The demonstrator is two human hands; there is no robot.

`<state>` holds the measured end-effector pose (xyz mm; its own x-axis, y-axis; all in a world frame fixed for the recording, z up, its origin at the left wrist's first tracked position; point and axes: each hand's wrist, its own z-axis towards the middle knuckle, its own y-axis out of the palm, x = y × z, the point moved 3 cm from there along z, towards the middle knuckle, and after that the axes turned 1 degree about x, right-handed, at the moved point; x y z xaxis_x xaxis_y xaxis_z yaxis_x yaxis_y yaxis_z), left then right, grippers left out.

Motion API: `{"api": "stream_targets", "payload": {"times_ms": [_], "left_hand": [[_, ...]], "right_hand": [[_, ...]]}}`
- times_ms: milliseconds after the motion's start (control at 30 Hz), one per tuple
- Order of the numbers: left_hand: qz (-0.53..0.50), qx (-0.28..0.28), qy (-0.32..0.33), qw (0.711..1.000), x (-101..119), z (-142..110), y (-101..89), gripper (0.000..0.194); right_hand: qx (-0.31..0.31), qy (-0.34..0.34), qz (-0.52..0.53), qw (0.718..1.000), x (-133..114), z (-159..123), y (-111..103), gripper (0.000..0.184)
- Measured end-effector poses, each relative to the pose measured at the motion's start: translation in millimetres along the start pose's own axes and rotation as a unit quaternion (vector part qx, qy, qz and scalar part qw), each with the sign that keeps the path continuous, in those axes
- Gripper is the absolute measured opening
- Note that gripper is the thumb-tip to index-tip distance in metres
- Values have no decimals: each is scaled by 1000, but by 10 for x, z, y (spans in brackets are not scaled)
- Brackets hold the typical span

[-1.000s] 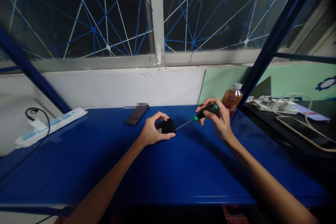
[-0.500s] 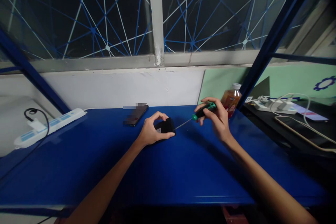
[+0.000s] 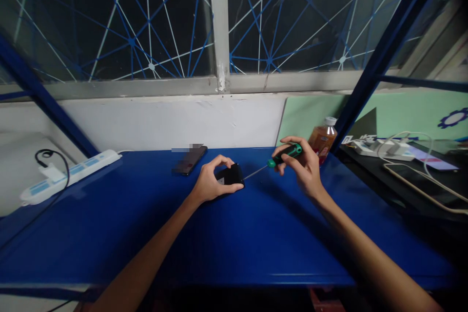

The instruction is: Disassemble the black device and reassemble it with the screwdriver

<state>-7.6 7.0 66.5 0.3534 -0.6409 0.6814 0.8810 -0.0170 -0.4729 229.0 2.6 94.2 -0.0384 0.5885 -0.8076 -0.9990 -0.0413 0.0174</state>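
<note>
Compared with a second ago, little has shifted: both hands keep nearly the same places, while the grip of the screwdriver with a green-and-black handle and thin metal shaft (image 3: 271, 163) shows slightly more green. The left hand (image 3: 210, 180), its forearm slanting in from below, clasps the small black rectangular object (image 3: 231, 175) between thumb and curled fingers, low over the glossy blue tabletop (image 3: 226, 243). The right hand (image 3: 307, 165) grips the handle with bent fingers, its shaft sloping down-left to the object's right end; contact there is unclear.
</note>
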Motion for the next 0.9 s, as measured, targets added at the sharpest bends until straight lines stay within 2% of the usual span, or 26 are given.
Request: {"api": "stream_targets", "payload": {"times_ms": [167, 367, 567, 700, 767, 900], "left_hand": [[-9, -3, -3, 1000, 6, 1, -16, 39], [-11, -3, -3, 1000, 11, 1, -17, 39], [-10, -3, -4, 1000, 10, 4, -15, 39], [-9, -4, -3, 1000, 4, 8, -16, 40], [-7, -4, -3, 1000, 3, 6, -14, 39], [-6, -6, -2, 1000, 5, 0, -8, 39]], "right_hand": [[67, -9, -79, 995, -10, -14, -21, 29], [6, 1, -14, 1000, 0, 2, -1, 32], [70, -8, -63, 996, 7, -10, -32, 28], [5, -2, 3, 1000, 2, 11, -23, 23], [-8, 1, 10, 1000, -10, 14, -20, 22], [58, -4, -62, 996, -26, -19, -32, 27]]}}
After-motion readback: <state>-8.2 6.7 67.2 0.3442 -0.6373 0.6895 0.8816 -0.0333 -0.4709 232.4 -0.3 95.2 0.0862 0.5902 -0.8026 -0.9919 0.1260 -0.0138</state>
